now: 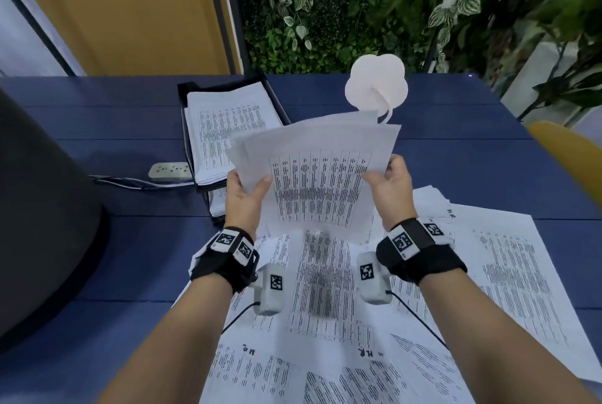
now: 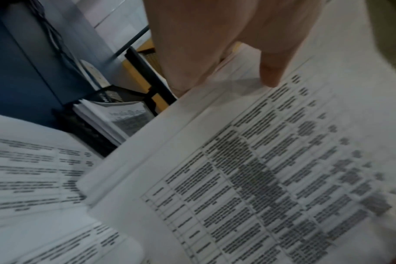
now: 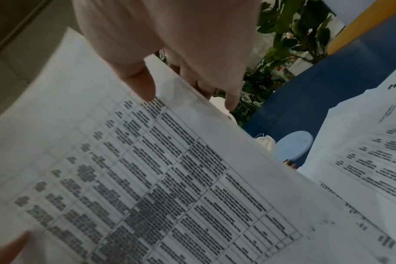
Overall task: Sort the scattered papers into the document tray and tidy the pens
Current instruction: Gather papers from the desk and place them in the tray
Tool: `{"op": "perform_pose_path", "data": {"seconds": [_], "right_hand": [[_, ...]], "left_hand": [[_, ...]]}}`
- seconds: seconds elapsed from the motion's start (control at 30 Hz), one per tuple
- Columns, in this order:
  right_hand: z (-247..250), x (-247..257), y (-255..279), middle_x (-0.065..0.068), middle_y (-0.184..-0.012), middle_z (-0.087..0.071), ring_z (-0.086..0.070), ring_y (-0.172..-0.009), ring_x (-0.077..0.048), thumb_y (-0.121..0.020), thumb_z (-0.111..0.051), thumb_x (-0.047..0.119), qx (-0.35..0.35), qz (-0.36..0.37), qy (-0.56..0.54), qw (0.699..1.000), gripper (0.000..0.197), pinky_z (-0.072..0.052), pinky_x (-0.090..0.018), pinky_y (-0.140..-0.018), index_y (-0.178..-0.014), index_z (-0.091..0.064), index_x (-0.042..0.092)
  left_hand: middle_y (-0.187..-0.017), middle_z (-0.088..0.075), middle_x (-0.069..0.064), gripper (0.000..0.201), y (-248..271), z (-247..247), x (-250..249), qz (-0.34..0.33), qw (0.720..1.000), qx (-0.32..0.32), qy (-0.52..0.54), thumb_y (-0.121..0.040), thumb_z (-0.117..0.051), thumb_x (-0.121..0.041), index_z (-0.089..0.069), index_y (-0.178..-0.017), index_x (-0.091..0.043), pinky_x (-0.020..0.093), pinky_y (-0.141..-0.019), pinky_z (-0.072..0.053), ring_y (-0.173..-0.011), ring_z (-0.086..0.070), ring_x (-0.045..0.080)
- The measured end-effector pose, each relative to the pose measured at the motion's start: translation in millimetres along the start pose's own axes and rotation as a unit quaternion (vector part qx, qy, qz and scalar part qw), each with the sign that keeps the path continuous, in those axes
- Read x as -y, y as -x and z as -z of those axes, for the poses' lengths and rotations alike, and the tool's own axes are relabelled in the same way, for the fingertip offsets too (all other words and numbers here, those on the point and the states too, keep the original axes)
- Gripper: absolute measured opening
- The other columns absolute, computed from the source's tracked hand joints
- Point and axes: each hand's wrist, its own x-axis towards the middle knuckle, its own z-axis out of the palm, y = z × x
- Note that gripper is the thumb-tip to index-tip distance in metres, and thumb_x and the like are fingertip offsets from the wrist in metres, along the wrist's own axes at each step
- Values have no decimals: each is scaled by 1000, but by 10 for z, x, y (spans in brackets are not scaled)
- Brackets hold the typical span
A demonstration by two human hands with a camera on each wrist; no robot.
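A small sheaf of printed papers, covered in table text, was held up above the blue tabletop, just right of the black document tray. The left hand pinched the sheaf's left edge, thumb on the front and fingers curled behind. The right hand gripped the right edge the same way, thumb on the printed face. Both grips were closed on the sheaf. The tray stood at the far left of the tabletop, already holding a stack of printed sheets. More loose papers lay spread on the tabletop beneath and to the right of the forearms. A white power strip lay just left of the tray. A white flower-shaped object stood behind the raised sheaf. Leafy plants filled the background.
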Motion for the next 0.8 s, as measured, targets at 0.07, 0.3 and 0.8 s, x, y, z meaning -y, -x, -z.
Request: {"op": "perform_pose_path", "data": {"seconds": [0.07, 0.3, 0.8], "right_hand": [[-30, 7, -22, 7, -91, -61, -58, -82, -6, -86, -54, -5, 29, -6, 1, 1000, 27, -46, -18, -72, -103, -49, 16], [-156, 116, -24, 15, -92, -60, -57, -72, 16, -94, -49, 3, 20, 55, 16, 998, 22, -45, -7, -72, -115, -47, 11], [-106, 214, -32, 11, -90, -60, -57, -60, 12, -89, -49, -2, -9, 87, 0, 996, 27, -45, -7, -57, -111, -48, 13]], "left_hand": [[-111, -64, 1, 42, -11, -9, 17, 25, 999, 23, 14, -85, -64, -5, -47, -120, -21, 40, -103, -42, -106, -59, 19], [-109, -63, -4, 38, -14, -198, -89, -47, 998, 29, -19, -91, -59, -7, -46, -125, -18, 21, -91, -45, -105, -58, 12], [-116, -62, 4, 37, -12, -271, -359, -117, 992, 42, 17, -90, -59, -4, -47, -125, -7, 23, -92, -51, -105, -61, 13]]}}
